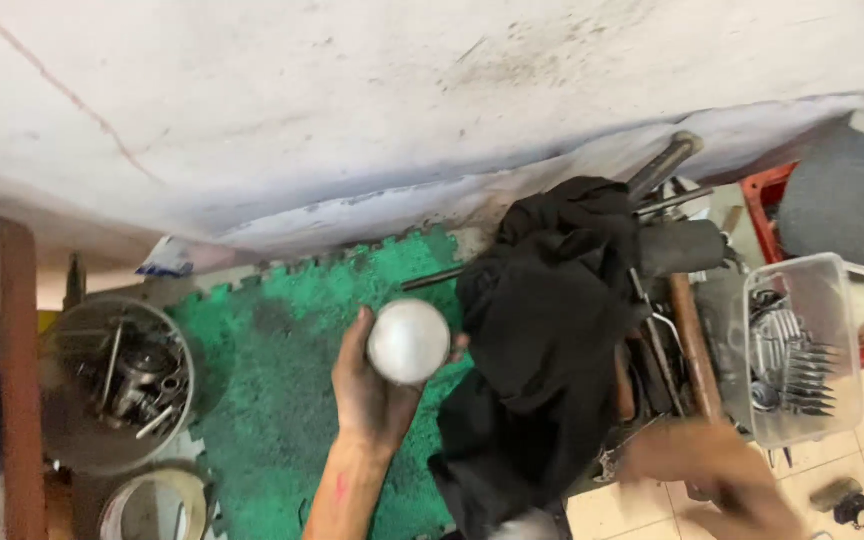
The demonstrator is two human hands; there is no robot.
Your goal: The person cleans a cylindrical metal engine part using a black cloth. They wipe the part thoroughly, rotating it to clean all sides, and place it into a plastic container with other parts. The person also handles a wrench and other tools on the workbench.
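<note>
— Grimy white wall (352, 90) closes off the far side of a workshop floor; what lies below it?
— Green foam mat (282, 370) with a toothed edge, worn dark in patches, mostly bare to the left of the hand. A round tub of metal parts (117, 385) borders it on the left, a heap of black cloth (542, 330) on the right.

— And beyond the cloth?
— Crowded: rods and tools, then a clear plastic box (802, 350) holding finned metal pieces, standing on pale floor tiles (642, 510).

— Where is the round part?
— Over the mat's right half, just beside the cloth. The left hand (372, 395) cups a round silver metal part (408, 341) from beneath, its grip wrapped around it, thumb on one side and fingertips on the other. The face is dull, pale grey, smooth and circular.

— The other hand?
— The right hand (712, 470) is a blur low at the right, over the tools near the box; whether its grip is spread or pressed together, one cannot tell
</note>
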